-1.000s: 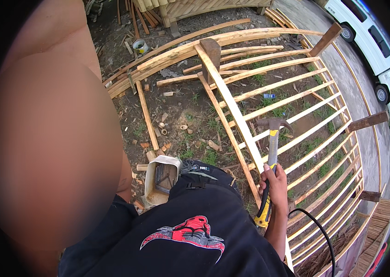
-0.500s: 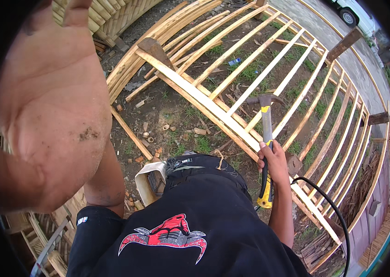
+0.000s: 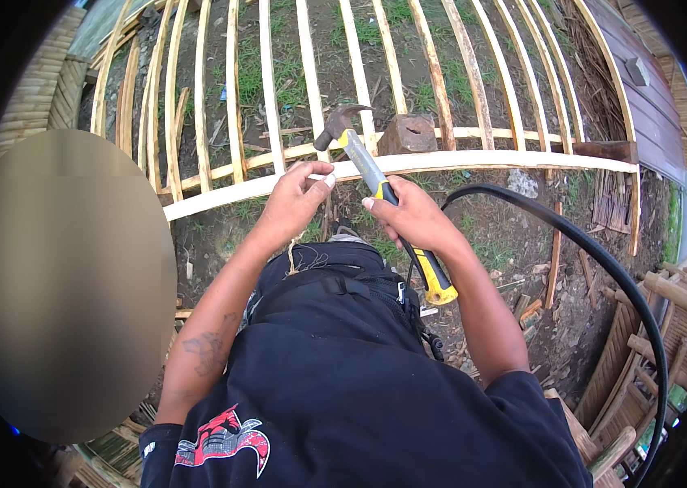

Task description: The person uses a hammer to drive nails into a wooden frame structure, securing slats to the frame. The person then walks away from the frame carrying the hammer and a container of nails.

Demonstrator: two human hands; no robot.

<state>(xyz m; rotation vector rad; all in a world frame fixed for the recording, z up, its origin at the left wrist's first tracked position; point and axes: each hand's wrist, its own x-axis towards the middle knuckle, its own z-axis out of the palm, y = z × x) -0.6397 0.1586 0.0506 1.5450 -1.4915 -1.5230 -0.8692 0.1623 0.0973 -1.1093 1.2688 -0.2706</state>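
Observation:
My right hand (image 3: 417, 213) is wrapped round the yellow-and-black grip of a claw hammer (image 3: 368, 167). The hammer's dark head rises past a long pale wooden strip (image 3: 482, 161) that crosses in front of me. Close to the hammer, my left hand (image 3: 299, 202) is at the near edge of the strip, thumb and fingertips drawn together. Whatever lies between those fingertips is too small to make out. Beyond the strip, several narrow wooden slats (image 3: 311, 65) run away from me side by side.
A square wooden post (image 3: 408, 134) stands up just behind the strip. A thick black cable (image 3: 595, 281) arcs along my right side. Bamboo pieces (image 3: 677, 297) lie at the right, and a blurred oval covers the left. Grass and wood scraps dot the ground.
My left hand has come down from close to the camera to the wooden strip, its fingers now drawn together. The view has turned rightward. The hammer stays in my right hand.

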